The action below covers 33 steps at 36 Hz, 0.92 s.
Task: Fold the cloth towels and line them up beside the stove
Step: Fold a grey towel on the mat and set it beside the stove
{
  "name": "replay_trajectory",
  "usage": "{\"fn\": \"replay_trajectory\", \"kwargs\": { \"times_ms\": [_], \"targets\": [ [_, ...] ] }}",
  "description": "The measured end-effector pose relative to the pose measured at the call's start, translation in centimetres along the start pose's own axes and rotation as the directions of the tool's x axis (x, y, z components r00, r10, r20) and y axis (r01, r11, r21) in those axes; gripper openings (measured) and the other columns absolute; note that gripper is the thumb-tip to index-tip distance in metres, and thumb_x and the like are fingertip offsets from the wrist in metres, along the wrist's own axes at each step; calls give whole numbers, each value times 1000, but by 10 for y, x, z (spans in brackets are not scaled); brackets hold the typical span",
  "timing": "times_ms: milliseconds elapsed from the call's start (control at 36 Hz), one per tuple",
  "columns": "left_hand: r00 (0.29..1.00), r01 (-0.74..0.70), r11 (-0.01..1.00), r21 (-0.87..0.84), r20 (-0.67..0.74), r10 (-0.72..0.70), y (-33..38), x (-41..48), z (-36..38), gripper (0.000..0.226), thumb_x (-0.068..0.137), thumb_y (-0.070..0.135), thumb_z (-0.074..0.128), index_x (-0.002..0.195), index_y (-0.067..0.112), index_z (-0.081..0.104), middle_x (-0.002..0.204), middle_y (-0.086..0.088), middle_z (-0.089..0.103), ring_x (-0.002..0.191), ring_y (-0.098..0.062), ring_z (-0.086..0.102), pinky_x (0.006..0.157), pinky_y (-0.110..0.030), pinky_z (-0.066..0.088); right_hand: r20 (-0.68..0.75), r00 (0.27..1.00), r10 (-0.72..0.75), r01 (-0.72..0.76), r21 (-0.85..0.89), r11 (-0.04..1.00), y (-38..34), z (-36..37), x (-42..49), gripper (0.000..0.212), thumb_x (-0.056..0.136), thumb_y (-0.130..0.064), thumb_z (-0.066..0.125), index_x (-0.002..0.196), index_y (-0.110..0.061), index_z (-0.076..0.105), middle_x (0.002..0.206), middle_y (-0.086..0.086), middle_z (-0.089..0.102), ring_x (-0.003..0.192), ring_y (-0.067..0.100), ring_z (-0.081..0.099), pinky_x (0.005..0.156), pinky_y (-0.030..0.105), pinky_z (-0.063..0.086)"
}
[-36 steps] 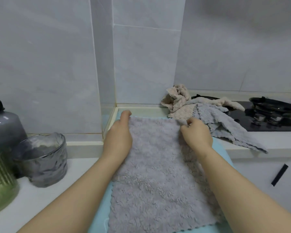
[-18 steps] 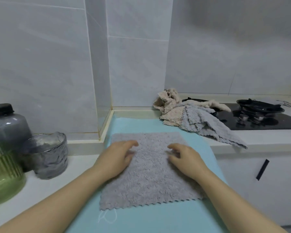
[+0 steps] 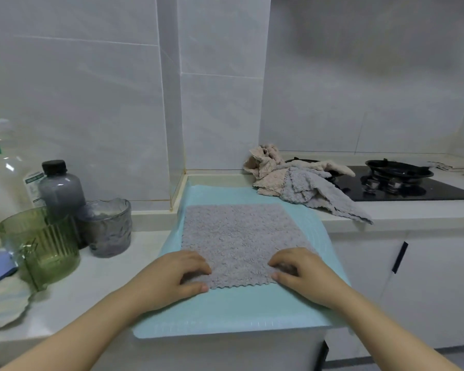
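We see a gray towel (image 3: 239, 236) spread flat and square on a pale blue mat (image 3: 225, 311), with its scalloped near edge well inside the mat's near edge. The left hand (image 3: 172, 277) sits on the towel's near left corner. Its fingers are bent over the top of the cloth and the thumb lies along the towel's edge on the mat, so we read it as pinching that corner. The right hand (image 3: 303, 274) mirrors it on the near right corner, fingers curled onto the fluffy cloth and thumb tucked against the edge, grasping the towel there. Whether either thumb has slipped beneath the towel we cannot tell. The mat lies on a white tabletop (image 3: 97, 279) and reaches its front edge. At the mat's far right corner we find a heap of loose towels (image 3: 287, 180), beige ones and a gray one tangled together and unfolded. The heap overlaps that corner of the mat and spreads to the right onto the black stove (image 3: 413, 188), with one gray end trailing to the tabletop's front edge. To the left of the mat, apart from it, stand a smoky gray glass (image 3: 107, 231), a ribbed green glass (image 3: 40, 245) farther left, and behind them a dark bottle (image 3: 60, 188) with a black cap. Behind the mat rise white wall tiles (image 3: 217, 116).
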<state>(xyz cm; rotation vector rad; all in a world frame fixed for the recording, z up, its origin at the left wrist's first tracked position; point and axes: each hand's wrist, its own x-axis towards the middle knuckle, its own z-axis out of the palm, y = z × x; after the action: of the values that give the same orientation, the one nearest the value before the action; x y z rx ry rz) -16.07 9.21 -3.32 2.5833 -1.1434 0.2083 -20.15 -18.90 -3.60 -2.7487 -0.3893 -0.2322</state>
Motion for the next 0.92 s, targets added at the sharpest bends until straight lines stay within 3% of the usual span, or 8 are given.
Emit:
{"fn": "replay_trajectory", "kwargs": {
  "times_ms": [83,222,333,444,639,778,861,917],
  "targets": [
    [982,-108,973,202,-128,136,-2,-3,6,35,83,48,44,86,25,70,81,17,67,73,0,60,71,-9,38,27,999,-40,41,-33,999,-4,-1,-4,37,85,-50,55,114,-29,62,114,-18,59,110,8,49,98,28,37],
    [972,37,965,260,-233,26,-3,-5,15,29,84,40,38,70,26,61,57,14,60,47,-5,56,43,-16,34,56,996,-63,68,-103,992,-7,-3,-6,35,89,-46,55,119,-28,60,123,-13,57,116,9,45,100,26,35],
    [946,186,978,92,-285,-153,6,2,12,18,93,29,44,98,16,57,77,-4,67,64,-24,57,51,-27,32,-15,998,-65,61,-195,979,-10,2,-4,26,96,-29,44,115,-21,60,114,-8,61,111,14,49,87,23,38],
    [929,277,961,13,-259,-264,14,5,14,27,87,17,48,113,23,45,101,11,59,82,-10,53,63,-20,35,-105,993,59,-78,-191,978,-6,4,-3,29,92,-11,41,117,-18,54,113,-3,60,109,17,52,80,28,41],
    [892,334,937,-97,-288,-348,13,7,18,40,83,5,48,120,22,44,98,11,44,86,-7,41,69,-19,33,-157,978,136,-161,-161,974,2,3,-3,35,89,-7,45,120,-20,55,117,-3,60,111,16,50,83,25,43],
    [884,324,928,-185,-289,-367,7,2,14,36,83,1,52,114,19,53,107,6,57,96,-13,54,78,-21,39,-161,974,161,-185,-144,972,7,-6,-10,32,92,-14,47,120,-22,59,116,-5,63,110,14,52,71,19,32],
    [894,300,918,-261,-260,-366,3,-3,4,21,84,8,61,91,27,64,86,15,64,88,-10,60,69,-8,38,-131,973,190,-195,-22,981,9,-16,-15,22,91,-17,51,108,-20,65,102,-4,67,94,14,57,74,23,41],
    [897,293,890,-350,-221,-383,1,-7,-7,27,82,10,66,75,36,62,71,20,65,74,0,59,65,-8,39,-90,976,196,-189,80,979,10,-24,-17,14,89,-18,56,96,-21,68,91,-6,67,83,11,57,68,18,40]
  ]
}}
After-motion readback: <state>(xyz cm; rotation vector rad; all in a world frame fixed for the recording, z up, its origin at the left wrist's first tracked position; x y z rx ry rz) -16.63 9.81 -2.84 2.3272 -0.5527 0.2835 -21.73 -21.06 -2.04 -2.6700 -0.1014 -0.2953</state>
